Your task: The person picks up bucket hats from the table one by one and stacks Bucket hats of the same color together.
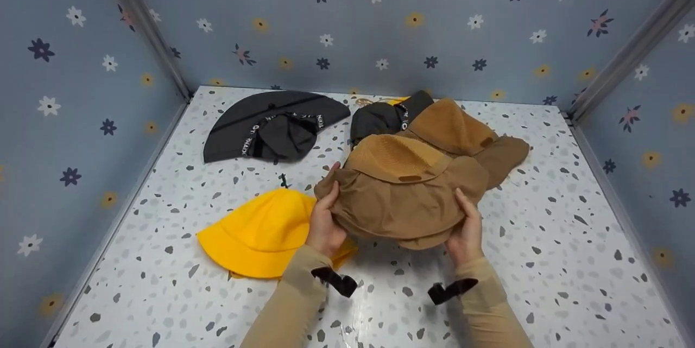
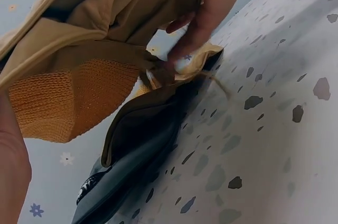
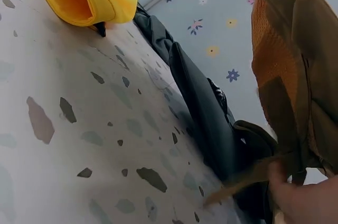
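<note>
Both hands hold a brown sun hat (image 1: pixel 402 207) with a tan mesh crown above the middle of the table. My left hand (image 1: pixel 326 228) grips the left side of its brim, thumb on top. On the other side, my right hand (image 1: pixel 464 231) grips the brim, with its thumb over the edge and the other fingers hidden beneath. The underside and mesh crown (image 2: pixel 74 102) show in the left wrist view. A brown strap (image 3: pixel 248 179) hangs from the hat by the fingers in the right wrist view. Just beyond lies a second brown hat (image 1: pixel 450 128), partly covered by the held one.
A yellow bucket hat (image 1: pixel 266 234) lies beside my left forearm. A wide-brimmed black hat (image 1: pixel 282 131) is at the back left, another black hat (image 1: pixel 374 120) at the back centre. Flower-patterned panels (image 1: pixel 353 22) enclose the speckled table (image 1: pixel 554 261) on three sides.
</note>
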